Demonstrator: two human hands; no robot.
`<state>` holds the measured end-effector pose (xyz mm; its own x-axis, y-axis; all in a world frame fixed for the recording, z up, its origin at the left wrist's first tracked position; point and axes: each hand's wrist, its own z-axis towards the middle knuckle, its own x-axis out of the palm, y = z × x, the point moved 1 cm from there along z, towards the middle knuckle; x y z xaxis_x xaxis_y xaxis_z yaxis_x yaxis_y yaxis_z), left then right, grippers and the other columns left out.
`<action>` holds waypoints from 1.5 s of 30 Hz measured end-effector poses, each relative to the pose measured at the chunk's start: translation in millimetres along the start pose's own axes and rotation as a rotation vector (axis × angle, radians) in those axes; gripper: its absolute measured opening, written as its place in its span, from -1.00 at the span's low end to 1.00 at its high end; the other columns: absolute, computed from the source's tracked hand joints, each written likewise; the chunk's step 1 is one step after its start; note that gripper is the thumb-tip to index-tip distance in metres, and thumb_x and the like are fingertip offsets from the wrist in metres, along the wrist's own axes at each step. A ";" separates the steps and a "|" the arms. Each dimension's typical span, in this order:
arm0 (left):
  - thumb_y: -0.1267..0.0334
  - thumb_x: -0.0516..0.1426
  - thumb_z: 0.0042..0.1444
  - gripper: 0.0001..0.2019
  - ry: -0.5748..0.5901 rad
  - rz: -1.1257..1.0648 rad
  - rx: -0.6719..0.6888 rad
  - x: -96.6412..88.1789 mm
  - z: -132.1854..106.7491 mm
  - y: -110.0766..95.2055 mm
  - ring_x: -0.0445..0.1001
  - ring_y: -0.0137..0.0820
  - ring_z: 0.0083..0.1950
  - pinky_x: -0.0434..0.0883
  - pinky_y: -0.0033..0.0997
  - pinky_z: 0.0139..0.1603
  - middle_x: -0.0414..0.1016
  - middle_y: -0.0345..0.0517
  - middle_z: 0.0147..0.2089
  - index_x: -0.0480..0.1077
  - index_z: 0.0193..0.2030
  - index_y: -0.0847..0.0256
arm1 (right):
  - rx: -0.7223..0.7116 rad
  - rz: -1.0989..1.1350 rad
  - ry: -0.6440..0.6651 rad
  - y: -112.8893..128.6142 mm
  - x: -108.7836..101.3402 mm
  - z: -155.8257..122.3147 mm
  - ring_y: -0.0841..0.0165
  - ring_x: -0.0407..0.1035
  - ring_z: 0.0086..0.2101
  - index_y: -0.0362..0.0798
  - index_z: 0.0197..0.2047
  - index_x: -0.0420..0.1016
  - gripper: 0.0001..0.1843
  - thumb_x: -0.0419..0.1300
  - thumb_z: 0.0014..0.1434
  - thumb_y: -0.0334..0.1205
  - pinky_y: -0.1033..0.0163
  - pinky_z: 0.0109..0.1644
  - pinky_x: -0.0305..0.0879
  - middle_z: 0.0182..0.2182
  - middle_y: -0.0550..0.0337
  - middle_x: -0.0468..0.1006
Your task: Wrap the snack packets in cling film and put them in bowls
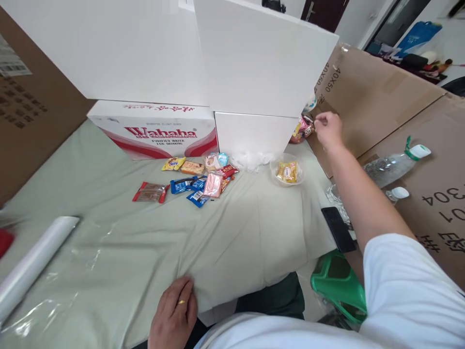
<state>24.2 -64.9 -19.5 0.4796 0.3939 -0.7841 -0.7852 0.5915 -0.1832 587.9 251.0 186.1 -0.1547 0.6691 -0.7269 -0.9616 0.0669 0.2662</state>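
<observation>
My right hand (329,131) reaches far out to the right, past the white panel. Its fingers are pinched together right beside a colourful snack bag (302,130), partly hidden by the panel; I cannot make out what is between the fingertips. My left hand (175,310), with a ring on one finger, rests at the table's front edge, fingers curled together and nothing visible in them. A clear round bowl (304,175) holds a yellow-wrapped snack (286,171). Left of it lies a pile of wrapped snacks, with a pink packet (213,185), blue packets (198,198) and a brown-and-red packet (150,192).
A white Wahaha carton (160,131) and white panels (261,63) stand at the back. Cardboard walls (378,97) flank the table. A plastic bottle (388,167) and a black phone (337,229) lie at right, above a green stool (337,283). A roll (39,264) lies left.
</observation>
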 end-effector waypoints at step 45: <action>0.19 0.46 -0.09 -0.45 0.050 -1.288 -0.829 -2.8 50.8 -51.1 0.49 -0.20 0.12 0.56 -0.30 -0.07 0.42 0.04 0.15 0.49 0.08 0.08 | 0.877 1.275 0.704 267.7 -28.1 -377.3 0.47 0.16 -0.54 0.03 -0.28 0.46 -0.51 0.49 -0.01 0.20 0.31 -0.47 0.14 -0.52 0.37 0.36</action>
<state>82.9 -60.5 22.2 0.9845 -0.0966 0.1465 0.1420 -0.0514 -0.9885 249.2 -29.1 38.9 -0.9677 0.1998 0.1541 0.2110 0.3059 0.9284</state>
